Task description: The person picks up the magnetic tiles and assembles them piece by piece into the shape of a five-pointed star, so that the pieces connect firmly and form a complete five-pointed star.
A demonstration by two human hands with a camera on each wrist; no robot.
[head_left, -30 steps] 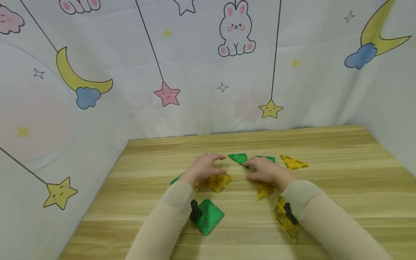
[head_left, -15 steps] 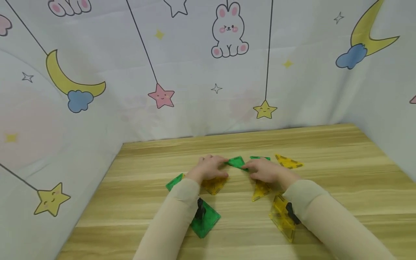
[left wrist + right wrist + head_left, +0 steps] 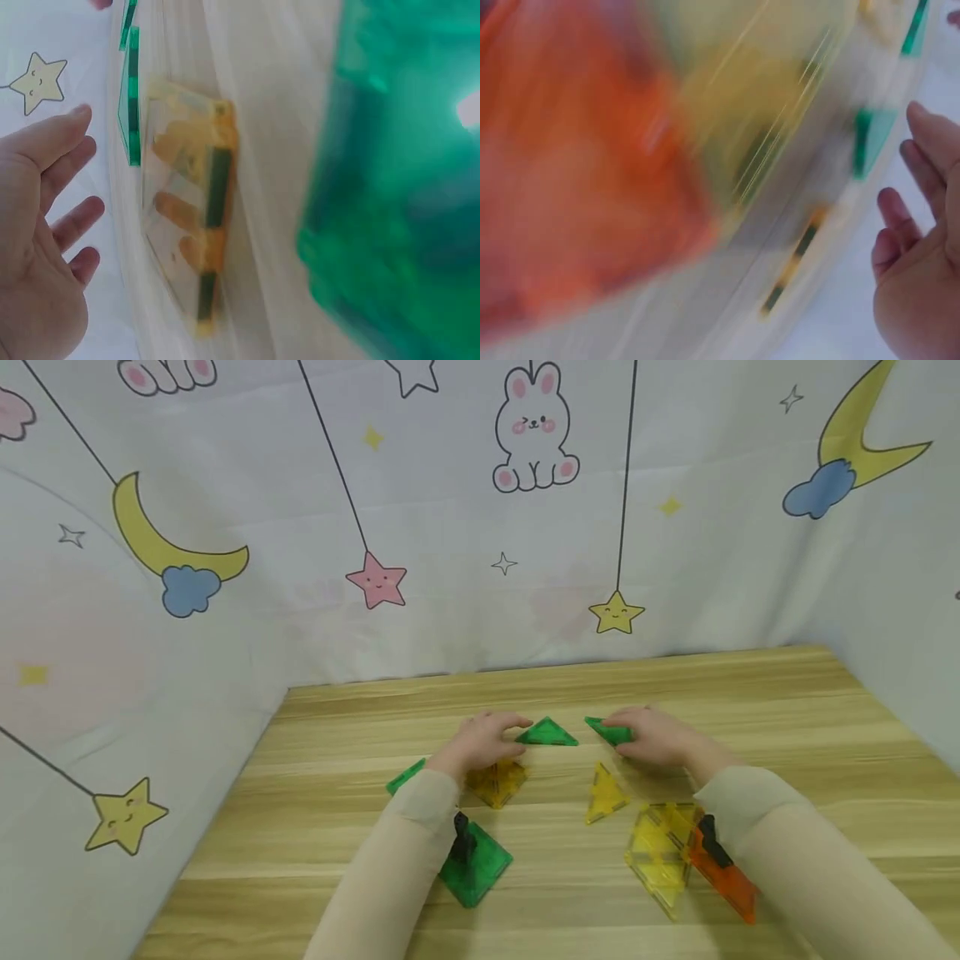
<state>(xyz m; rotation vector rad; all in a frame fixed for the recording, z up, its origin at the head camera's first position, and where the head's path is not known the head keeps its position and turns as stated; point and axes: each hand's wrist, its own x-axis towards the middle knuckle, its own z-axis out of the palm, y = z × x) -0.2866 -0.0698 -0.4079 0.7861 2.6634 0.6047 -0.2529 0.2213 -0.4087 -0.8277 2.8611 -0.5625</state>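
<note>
In the head view my left hand (image 3: 483, 743) hovers at the left corner of a green triangular magnetic tile (image 3: 547, 732), fingers loosely bent and gripping nothing. The left wrist view shows that hand's fingers spread, with a yellow tile (image 3: 187, 202) and a green tile (image 3: 133, 97) beside them. My right hand (image 3: 656, 735) reaches over a second green triangular tile (image 3: 609, 730), its fingertips at the tile's right part. Relaxed fingers show in the right wrist view, close to the green tile (image 3: 871, 142). A small yellow triangle (image 3: 606, 793) lies between the hands, nearer me.
Nearer me on the wooden table (image 3: 570, 893) are a green square-shaped piece (image 3: 476, 864), a yellow piece (image 3: 662, 856) and an orange one (image 3: 723, 877), partly behind the right sleeve. Another green tile (image 3: 405, 775) pokes out left of the left arm. A printed curtain (image 3: 450, 635) stands behind.
The first green triangle has turned so its long edge faces me. My right hand has left it and moved right to the second green triangle, now covering the far yellow triangle. The orange piece has become visible.
</note>
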